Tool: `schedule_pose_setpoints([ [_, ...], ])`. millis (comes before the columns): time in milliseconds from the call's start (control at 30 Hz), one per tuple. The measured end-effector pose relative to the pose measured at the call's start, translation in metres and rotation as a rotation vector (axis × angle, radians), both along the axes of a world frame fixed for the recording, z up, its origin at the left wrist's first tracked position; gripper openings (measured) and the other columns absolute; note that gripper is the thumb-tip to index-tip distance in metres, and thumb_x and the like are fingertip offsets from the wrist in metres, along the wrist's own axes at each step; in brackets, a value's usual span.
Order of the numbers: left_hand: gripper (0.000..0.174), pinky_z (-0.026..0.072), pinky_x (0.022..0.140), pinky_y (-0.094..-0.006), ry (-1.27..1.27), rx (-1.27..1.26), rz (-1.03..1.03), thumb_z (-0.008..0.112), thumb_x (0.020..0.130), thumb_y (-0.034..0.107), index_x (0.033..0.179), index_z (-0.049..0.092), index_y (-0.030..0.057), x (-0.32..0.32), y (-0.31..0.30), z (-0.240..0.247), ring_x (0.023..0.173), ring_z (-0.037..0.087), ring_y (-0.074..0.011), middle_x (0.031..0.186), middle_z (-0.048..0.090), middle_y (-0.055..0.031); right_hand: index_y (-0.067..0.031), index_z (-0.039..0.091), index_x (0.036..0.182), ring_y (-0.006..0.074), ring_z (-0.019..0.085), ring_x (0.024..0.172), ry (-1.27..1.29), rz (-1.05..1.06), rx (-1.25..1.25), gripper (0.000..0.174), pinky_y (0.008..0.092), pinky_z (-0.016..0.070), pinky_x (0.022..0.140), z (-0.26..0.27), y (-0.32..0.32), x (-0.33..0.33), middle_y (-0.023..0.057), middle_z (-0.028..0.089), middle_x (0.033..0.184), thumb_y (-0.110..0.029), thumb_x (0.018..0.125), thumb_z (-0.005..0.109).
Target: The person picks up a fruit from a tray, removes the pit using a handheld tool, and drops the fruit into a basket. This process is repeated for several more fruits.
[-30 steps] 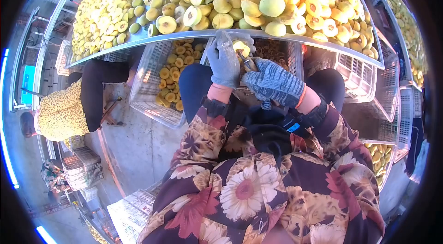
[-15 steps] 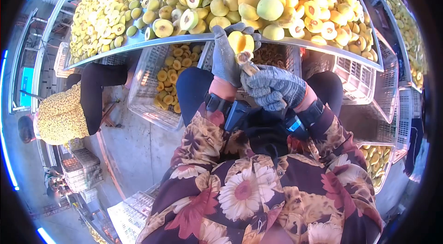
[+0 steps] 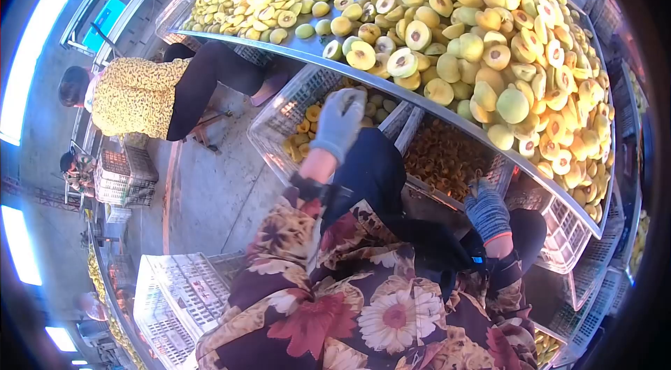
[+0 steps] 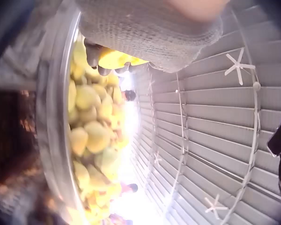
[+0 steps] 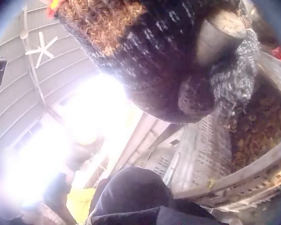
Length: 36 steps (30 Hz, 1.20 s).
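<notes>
Our left hand (image 3: 342,120), curled round yellow fruit (image 4: 116,59), could loosen, dropping it beside the crate (image 3: 278,117) below; our right hand (image 3: 488,215) grips a tool (image 5: 224,30).

Yellow fruit (image 4: 118,59), grey-gloved left hand (image 3: 339,124), floral jacket (image 3: 395,319)

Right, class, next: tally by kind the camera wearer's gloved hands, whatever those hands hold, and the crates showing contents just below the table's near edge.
Gloved hands: 2 (left hand, right hand)
Held fruit: 1 (yellow fruit piece)
Held tools: 1 (round-handled tool)
Crates: 2 (fruit crate, brown-scrap crate)
Total: 6
</notes>
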<state>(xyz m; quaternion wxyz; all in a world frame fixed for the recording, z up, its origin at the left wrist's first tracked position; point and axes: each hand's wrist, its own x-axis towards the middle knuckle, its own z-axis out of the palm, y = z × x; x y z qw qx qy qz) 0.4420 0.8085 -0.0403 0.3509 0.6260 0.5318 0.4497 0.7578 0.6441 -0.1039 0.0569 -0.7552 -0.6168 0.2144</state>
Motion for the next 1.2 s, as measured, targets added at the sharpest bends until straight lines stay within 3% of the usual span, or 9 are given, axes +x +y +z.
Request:
schedule_pose_setpoints([
  [33, 0.016, 0.0485, 0.077, -0.0255, 0.281, 0.105, 0.031, 0.057, 0.087, 0.01, 0.099, 0.062, -0.0002, -0.021, 0.012, -0.013, 0.081, 0.059, -0.0112, 0.087, 0.063, -0.006, -0.0004, 0.049, 0.12, 0.0384, 0.062, 0.097, -0.006, 0.015, -0.048, 0.047, 0.044, 0.0501, 0.085, -0.004, 0.001, -0.003, 0.0254, 0.063, 0.104, -0.03, 0.084, 0.057],
  [100, 0.02, 0.0493, 0.078, -0.0282, -0.013, -0.047, 0.101, 0.06, 0.084, 0.013, 0.1, 0.063, 0.0006, -0.045, 0.04, -0.019, 0.083, 0.063, -0.0159, 0.088, 0.065, -0.0106, -0.0029, 0.049, 0.115, 0.038, 0.063, 0.094, -0.04, 0.017, -0.14, 0.042, 0.0456, 0.0508, 0.081, 0.005, 0.004, -0.017, 0.0232, 0.064, 0.101, -0.031, 0.084, 0.056],
  [200, 0.025, 0.05, 0.079, -0.0321, -0.059, -0.103, 0.159, 0.062, 0.082, 0.017, 0.101, 0.062, 0.0007, -0.061, 0.089, -0.006, 0.088, 0.065, -0.0227, 0.093, 0.066, -0.0165, -0.0044, 0.049, 0.113, 0.0377, 0.064, 0.09, -0.071, 0.031, -0.214, 0.04, 0.0469, 0.0514, 0.078, 0.009, 0.004, -0.033, 0.022, 0.065, 0.096, -0.033, 0.085, 0.055],
  [333, 0.035, 0.0485, 0.084, -0.0392, 0.438, 0.136, 0.076, 0.066, 0.079, 0.028, 0.106, 0.061, 0.0057, -0.024, 0.127, 0.013, 0.096, 0.062, -0.0321, 0.099, 0.064, -0.0206, -0.0042, 0.052, 0.116, 0.0368, 0.065, 0.086, -0.087, 0.064, -0.233, 0.043, 0.0465, 0.0514, 0.077, 0.012, -0.006, -0.036, 0.0211, 0.066, 0.091, -0.035, 0.086, 0.054],
  [467, 0.056, 0.0448, 0.091, -0.0437, 0.935, -0.025, 0.009, 0.072, 0.071, 0.033, 0.119, 0.053, 0.0118, 0.014, 0.148, 0.006, 0.108, 0.055, -0.036, 0.118, 0.054, -0.0203, -0.0048, 0.051, 0.114, 0.0367, 0.065, 0.085, -0.083, 0.064, -0.3, 0.041, 0.046, 0.0513, 0.076, 0.015, -0.006, -0.035, 0.0203, 0.066, 0.09, -0.035, 0.085, 0.055],
  [733, 0.055, 0.0473, 0.088, -0.0424, 0.715, 0.121, 0.078, 0.073, 0.07, 0.025, 0.121, 0.053, 0.014, 0.004, 0.136, 0.005, 0.104, 0.054, -0.0388, 0.116, 0.05, -0.0211, -0.0064, 0.051, 0.114, 0.036, 0.064, 0.088, -0.037, 0.058, -0.342, 0.041, 0.0451, 0.0506, 0.078, 0.02, -0.003, -0.035, 0.0197, 0.066, 0.092, -0.034, 0.084, 0.057],
  [867, 0.052, 0.0437, 0.093, -0.0433, 0.936, 0.009, -0.059, 0.068, 0.072, 0.028, 0.121, 0.055, 0.0174, -0.013, 0.157, 0.017, 0.108, 0.055, -0.0364, 0.122, 0.05, -0.0196, -0.0061, 0.055, 0.111, 0.0343, 0.064, 0.091, 0.043, 0.113, -0.292, 0.039, 0.0439, 0.0504, 0.08, 0.014, -0.005, -0.035, 0.0179, 0.066, 0.095, -0.034, 0.083, 0.058],
  [1000, 0.05, 0.0399, 0.098, -0.042, 1.007, 0.141, -0.102, 0.063, 0.075, 0.027, 0.123, 0.056, 0.0154, 0.026, 0.169, 0.042, 0.116, 0.051, -0.0331, 0.123, 0.055, -0.0145, -0.0059, 0.06, 0.103, 0.0329, 0.063, 0.093, 0.07, 0.183, -0.168, 0.034, 0.0424, 0.0502, 0.081, 0.015, -0.008, -0.035, 0.0168, 0.065, 0.098, -0.033, 0.083, 0.058],
  [1200, 0.033, 0.0474, 0.088, -0.0418, 0.952, 0.163, -0.288, 0.06, 0.078, 0.023, 0.108, 0.064, 0.0112, 0.059, 0.207, 0.023, 0.096, 0.062, -0.0334, 0.1, 0.066, -0.0129, -0.0053, 0.055, 0.105, 0.0387, 0.064, 0.075, 0.029, 0.101, -0.143, 0.036, 0.0478, 0.0505, 0.069, 0.008, -0.008, -0.032, 0.0195, 0.065, 0.077, -0.036, 0.085, 0.057],
])
